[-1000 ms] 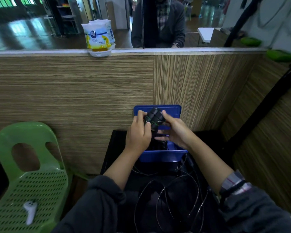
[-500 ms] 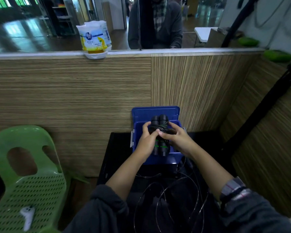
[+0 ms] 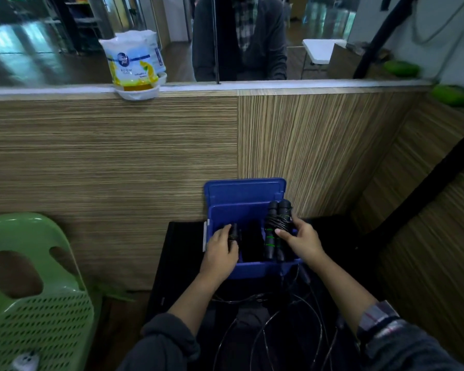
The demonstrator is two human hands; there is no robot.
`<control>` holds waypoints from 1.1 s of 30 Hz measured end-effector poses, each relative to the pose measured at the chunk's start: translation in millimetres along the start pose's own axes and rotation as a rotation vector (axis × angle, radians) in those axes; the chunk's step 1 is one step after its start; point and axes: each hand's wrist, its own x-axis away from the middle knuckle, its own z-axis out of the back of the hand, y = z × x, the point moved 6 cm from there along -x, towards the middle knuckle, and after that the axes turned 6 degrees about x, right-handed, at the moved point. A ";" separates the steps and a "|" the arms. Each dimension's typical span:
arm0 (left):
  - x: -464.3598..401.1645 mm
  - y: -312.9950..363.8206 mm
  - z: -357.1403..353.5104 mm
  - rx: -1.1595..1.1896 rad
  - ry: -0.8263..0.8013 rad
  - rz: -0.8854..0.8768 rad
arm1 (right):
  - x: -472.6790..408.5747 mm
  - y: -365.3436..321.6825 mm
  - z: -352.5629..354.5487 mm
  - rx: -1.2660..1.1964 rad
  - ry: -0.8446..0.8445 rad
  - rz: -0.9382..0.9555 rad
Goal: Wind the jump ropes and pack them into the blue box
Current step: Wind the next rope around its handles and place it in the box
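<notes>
A blue box (image 3: 260,270) stands on a black surface against the wooden partition, its lid leaning up behind it. A wound jump rope (image 3: 276,228) with black handles and green rings lies along the box's right side, and my right hand (image 3: 302,241) grips it. My left hand (image 3: 220,250) reaches into the left side of the box, fingers on another black handle (image 3: 235,231). Loose rope loops (image 3: 276,333) lie on the black surface near my lap.
A green plastic chair (image 3: 32,303) stands at the left with a small white object (image 3: 24,361) on its seat. A white and yellow packet (image 3: 134,65) sits on the partition ledge. A person sits behind the glass. A dark pole (image 3: 426,183) slants at the right.
The wound rope has moved from both hands above the box down into its right side. My left hand let go of it and went to a handle at the box's left.
</notes>
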 end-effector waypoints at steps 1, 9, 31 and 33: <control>-5.2 -7.6 -0.9 -0.064 -0.005 0.000 | -4.7 1.9 0.6 0.029 0.016 0.001; -39.6 -38.7 -8.5 -0.274 0.051 -0.044 | -39.4 16.4 -19.7 0.896 0.032 0.066; -52.6 -54.3 -20.2 -0.309 0.152 -0.044 | -56.0 33.5 -53.4 1.298 -0.148 0.063; -51.7 -52.8 -19.2 -0.332 0.174 -0.063 | -55.2 31.8 -47.1 1.131 -0.156 0.129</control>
